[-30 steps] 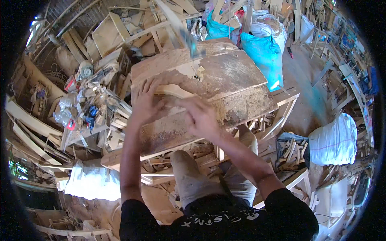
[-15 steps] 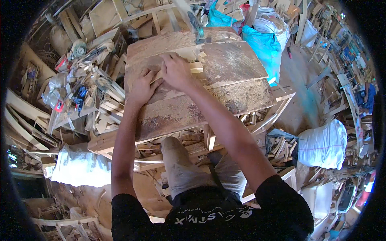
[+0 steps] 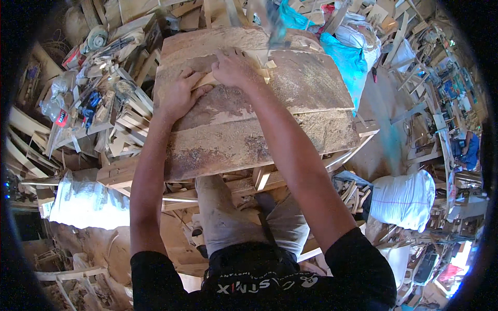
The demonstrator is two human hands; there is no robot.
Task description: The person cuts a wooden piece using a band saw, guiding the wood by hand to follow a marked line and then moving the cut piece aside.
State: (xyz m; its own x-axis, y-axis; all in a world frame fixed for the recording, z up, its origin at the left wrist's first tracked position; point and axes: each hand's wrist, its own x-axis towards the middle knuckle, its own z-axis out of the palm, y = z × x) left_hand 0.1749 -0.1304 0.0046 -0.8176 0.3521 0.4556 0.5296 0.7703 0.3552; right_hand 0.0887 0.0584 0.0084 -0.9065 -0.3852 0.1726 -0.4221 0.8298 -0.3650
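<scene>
Wood strip (image 3: 207, 79) lies on far end of workbench top (image 3: 259, 135), my left hand (image 3: 179, 96) pinning its near end flat, right hand (image 3: 233, 67) clamped over the middle so it won't slide.

Person, own body as seen from the head camera. Upper garment: black short-sleeved T-shirt (image 3: 249, 280), sleeves ending above the elbows, with a band of pale printed lettering and a small pale emblem across the chest. Lower garment: grey shorts or trousers (image 3: 228, 223), dusty and paler at the knee; length not determinable. Forearms bare, no watch, bracelet or glove visible. Left hand (image 3: 179, 96) and right hand (image 3: 233, 67) bare, no rings discernible. Footwear not visible.
</scene>
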